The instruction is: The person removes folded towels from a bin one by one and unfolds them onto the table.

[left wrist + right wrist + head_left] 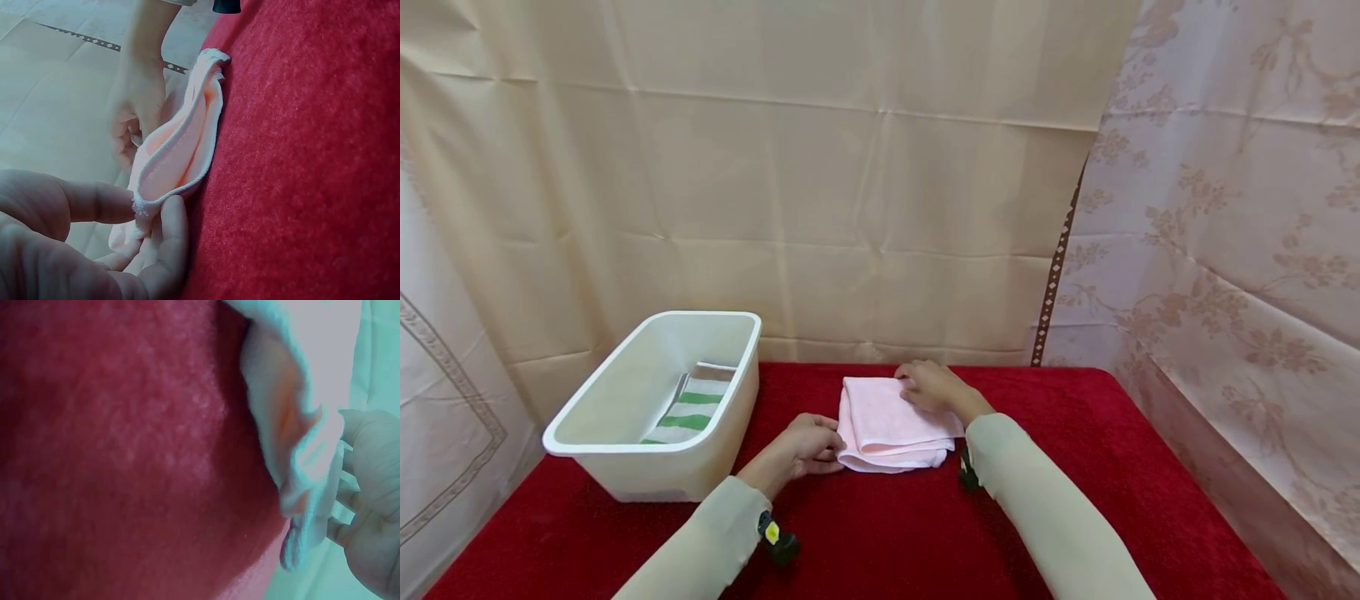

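Observation:
A pink towel [891,417] with white edging lies folded in layers on the red cloth. At its near left corner, my left hand [811,444] pinches the folded edge between finger and thumb; the left wrist view shows the layers of the towel [178,150] gaping there. My right hand [938,388] is at the towel's far right side, its fingers touching the towel with a slight bend. Seen from the right wrist, the fingertips of that hand [375,494] meet the towel's edge [306,444], with no clear grip.
To the left stands a white plastic basin [673,467], holding a green-and-white striped cloth [692,407]. The red-covered table [1075,467] ends at a beige curtain [820,208] behind and a floral curtain [1240,250] on the right.

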Demonstrator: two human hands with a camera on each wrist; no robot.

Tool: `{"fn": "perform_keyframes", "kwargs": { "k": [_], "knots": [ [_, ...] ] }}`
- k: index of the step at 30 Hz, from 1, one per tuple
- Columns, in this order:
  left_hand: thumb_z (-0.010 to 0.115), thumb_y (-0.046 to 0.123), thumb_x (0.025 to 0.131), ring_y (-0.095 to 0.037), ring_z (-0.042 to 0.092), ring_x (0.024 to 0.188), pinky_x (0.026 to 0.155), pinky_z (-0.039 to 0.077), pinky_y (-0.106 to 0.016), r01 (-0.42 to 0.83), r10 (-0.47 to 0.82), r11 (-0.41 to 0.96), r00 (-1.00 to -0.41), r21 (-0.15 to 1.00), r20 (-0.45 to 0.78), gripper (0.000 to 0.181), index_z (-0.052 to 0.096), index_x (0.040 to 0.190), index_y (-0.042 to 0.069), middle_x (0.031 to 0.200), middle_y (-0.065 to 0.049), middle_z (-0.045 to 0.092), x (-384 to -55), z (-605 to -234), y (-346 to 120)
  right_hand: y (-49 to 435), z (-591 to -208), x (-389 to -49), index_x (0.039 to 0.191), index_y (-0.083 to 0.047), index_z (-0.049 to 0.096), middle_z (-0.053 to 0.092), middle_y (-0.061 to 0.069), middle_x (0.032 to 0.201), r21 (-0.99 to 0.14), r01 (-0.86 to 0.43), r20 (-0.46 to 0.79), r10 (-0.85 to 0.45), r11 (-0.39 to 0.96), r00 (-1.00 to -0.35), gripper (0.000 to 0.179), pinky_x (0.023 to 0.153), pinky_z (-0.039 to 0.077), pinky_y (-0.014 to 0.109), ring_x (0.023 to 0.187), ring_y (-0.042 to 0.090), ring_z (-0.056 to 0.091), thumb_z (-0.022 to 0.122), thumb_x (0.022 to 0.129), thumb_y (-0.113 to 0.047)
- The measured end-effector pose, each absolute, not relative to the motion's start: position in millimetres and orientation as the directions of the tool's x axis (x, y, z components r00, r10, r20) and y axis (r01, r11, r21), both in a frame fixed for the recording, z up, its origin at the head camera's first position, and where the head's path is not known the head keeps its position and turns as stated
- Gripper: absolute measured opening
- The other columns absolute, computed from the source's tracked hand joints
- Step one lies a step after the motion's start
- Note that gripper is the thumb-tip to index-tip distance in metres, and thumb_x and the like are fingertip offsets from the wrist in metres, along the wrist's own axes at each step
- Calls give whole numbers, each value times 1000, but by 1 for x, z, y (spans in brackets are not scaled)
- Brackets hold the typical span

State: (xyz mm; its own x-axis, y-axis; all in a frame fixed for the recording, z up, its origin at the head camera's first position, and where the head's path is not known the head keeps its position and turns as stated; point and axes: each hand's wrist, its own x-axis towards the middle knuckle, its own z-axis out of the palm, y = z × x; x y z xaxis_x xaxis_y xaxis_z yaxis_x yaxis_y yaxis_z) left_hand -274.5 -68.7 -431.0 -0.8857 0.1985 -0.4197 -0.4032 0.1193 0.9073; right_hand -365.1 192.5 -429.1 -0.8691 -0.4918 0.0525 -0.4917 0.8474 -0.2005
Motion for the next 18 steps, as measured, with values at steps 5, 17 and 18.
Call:
{"fn": "perform_keyframes", "kwargs": {
  "k": [5, 17, 18],
  "knots": [
    [63, -7, 89, -20, 68, 75, 70, 63, -39, -399, 200, 119, -887, 909, -416, 39, 52, 126, -8, 100, -19, 66, -273, -432, -69, 192, -425, -362, 129, -11, 64, 61, 12, 130, -133, -544, 102, -534, 829, -839, 33, 104, 45, 58, 126, 36, 53, 67, 97, -20],
    [63, -8, 89, -22, 68, 76, 72, 63, -41, -403, 218, 71, -886, 912, -408, 36, 51, 123, -9, 96, -18, 64, -270, -435, -70, 179, -419, -333, 132, -17, 63, 64, 4, 120, 10, -700, 124, -695, 715, -708, 38, 88, 50, 45, 109, 26, 58, 68, 98, -31],
    [63, -8, 89, -22, 68, 76, 72, 63, -41, -402, 219, 69, -887, 913, -407, 36, 51, 124, -9, 97, -18, 64, -270, -435, -70, 178, -419, -330, 132, -17, 63, 63, 3, 121, 21, -713, 129, -710, 700, -693, 38, 86, 51, 43, 108, 25, 59, 67, 98, -32]
  ]
}}
